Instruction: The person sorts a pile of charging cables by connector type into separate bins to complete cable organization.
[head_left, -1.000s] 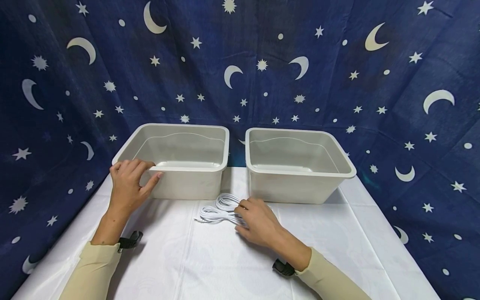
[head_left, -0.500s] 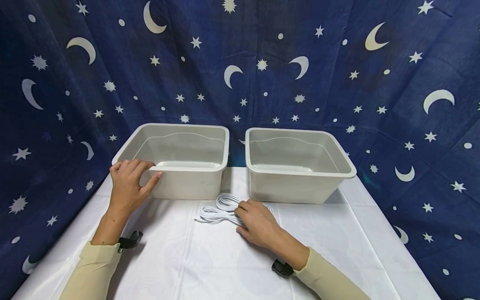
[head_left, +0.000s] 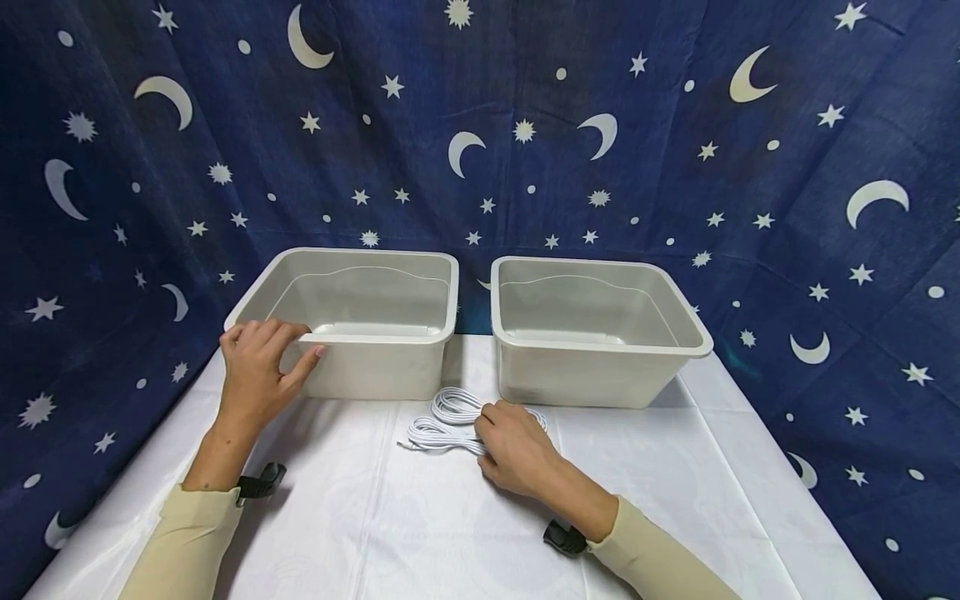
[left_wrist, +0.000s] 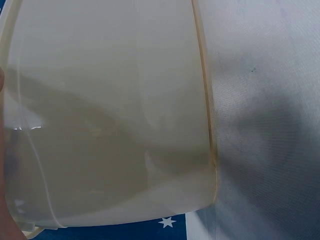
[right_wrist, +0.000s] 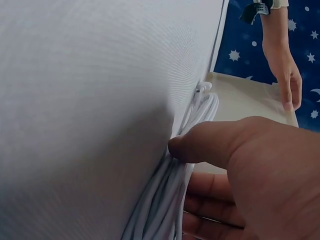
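Note:
A coiled white cable (head_left: 438, 435) lies in loops on the white tablecloth, in front of the gap between two bins. My right hand (head_left: 517, 450) pinches the right part of the loops and hides some of them. In the right wrist view, the thumb presses one side of the cable strands (right_wrist: 160, 195), with the other fingers behind them. My left hand (head_left: 258, 371) holds the front rim of the left grey bin (head_left: 375, 368), fingers over the edge and thumb outside. That bin's outer wall (left_wrist: 110, 110) fills much of the left wrist view.
A matching grey bin (head_left: 585, 379) stands to the right, a narrow gap from the left one. Nothing shows inside either bin. Behind both hangs a dark blue curtain (head_left: 420, 108) with moons and stars. The white tablecloth (head_left: 420, 533) stretches toward me.
The near loops of the cable and its free end have shifted slightly right and toward me. My right fingers have drawn in around the loops. The left hand and both bins stay put.

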